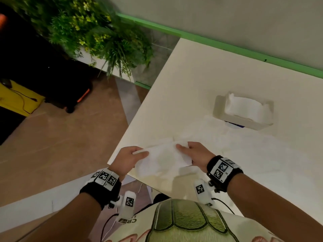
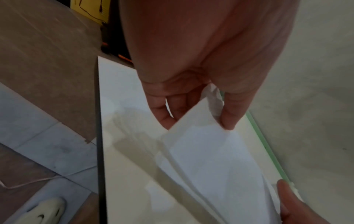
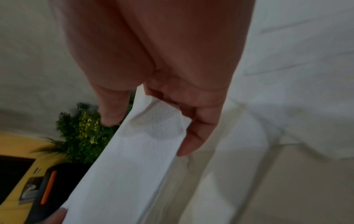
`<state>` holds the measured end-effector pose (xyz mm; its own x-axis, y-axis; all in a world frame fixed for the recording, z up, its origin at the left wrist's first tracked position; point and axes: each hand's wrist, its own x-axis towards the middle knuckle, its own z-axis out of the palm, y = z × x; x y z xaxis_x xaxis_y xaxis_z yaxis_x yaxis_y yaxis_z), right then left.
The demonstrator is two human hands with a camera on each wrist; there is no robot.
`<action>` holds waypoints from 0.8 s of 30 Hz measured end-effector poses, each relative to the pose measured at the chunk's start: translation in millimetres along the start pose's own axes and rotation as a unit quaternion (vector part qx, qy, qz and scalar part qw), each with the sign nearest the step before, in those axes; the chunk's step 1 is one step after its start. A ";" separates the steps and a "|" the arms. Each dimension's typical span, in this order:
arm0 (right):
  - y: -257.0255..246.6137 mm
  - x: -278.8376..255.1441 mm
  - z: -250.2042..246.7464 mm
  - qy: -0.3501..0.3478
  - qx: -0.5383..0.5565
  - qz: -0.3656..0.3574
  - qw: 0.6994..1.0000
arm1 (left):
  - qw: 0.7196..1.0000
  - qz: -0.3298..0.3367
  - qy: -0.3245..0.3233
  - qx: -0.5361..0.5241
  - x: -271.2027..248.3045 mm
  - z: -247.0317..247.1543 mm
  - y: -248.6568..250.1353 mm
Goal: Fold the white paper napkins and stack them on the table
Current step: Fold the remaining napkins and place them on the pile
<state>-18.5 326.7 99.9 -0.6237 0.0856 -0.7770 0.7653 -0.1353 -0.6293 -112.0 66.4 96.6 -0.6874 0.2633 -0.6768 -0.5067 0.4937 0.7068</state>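
Note:
A white paper napkin (image 1: 161, 157) is held just above the near left corner of the white table (image 1: 201, 75). My left hand (image 1: 130, 158) pinches its left end between thumb and fingers; the left wrist view shows that napkin (image 2: 206, 148) folded over, with the pinching left hand (image 2: 199, 116) at its corner. My right hand (image 1: 193, 153) pinches the right end; the right wrist view shows the right hand (image 3: 153, 121) with the thumb on one side of the napkin (image 3: 134, 159) and fingers on the other. More white napkins (image 1: 218, 135) lie spread flat on the table beyond my hands.
A white napkin holder (image 1: 244, 112) with napkins in it stands on the table at the middle right. A green-trimmed wall (image 1: 227, 20) runs behind the table. A leafy plant (image 1: 97, 32) and a black and yellow case (image 1: 26, 95) stand on the floor at left.

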 end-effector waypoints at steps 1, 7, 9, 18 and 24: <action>-4.3 3.4 8.7 -0.014 -0.027 -0.004 1.000 | 1.000 -0.003 0.011 0.001 5.3 -9.0 -3.5; -19.7 21.5 34.5 0.058 -0.084 -0.002 0.995 | 0.997 -0.040 0.028 -0.062 30.8 -41.8 -17.2; -19.6 25.2 38.6 0.076 -0.087 0.006 0.993 | 0.996 -0.040 0.033 -0.072 34.0 -44.4 -19.4; -17.2 40.4 43.3 0.121 -0.163 -0.012 0.979 | 0.996 0.035 0.076 0.042 47.1 -44.0 -26.6; 1.2 23.7 8.8 0.154 -0.299 -0.119 0.934 | 0.986 0.071 0.083 0.126 49.8 -43.4 -22.3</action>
<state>-33.8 319.9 80.9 -0.7830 0.3352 -0.5240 0.6198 0.4911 -0.6121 -157.6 32.5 56.1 -0.8286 0.2156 -0.5166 -0.2678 0.6578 0.7040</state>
